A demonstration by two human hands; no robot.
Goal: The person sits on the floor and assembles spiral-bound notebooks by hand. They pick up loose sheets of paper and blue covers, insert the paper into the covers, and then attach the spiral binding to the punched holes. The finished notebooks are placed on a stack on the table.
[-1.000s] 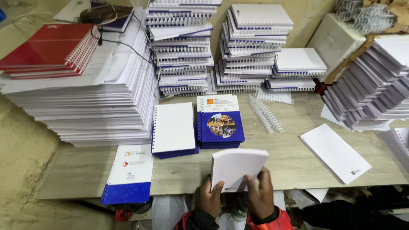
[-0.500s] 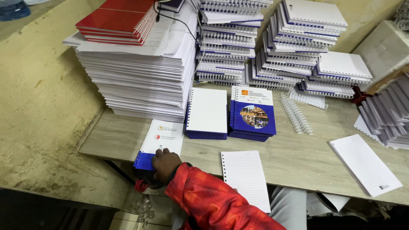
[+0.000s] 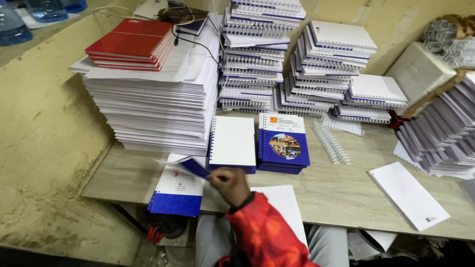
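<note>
Holding a blurry blue-and-white cover sheet in my left hand, grip pinched on its edge, just above the cover stack at the table's front left. Punched white pages lie right of that stack. Right hand's out of sight.

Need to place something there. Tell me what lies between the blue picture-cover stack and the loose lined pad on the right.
In the head view, white plastic binding combs lie between the blue picture-cover stack and the lined pad; the rest is bare tabletop.
</note>
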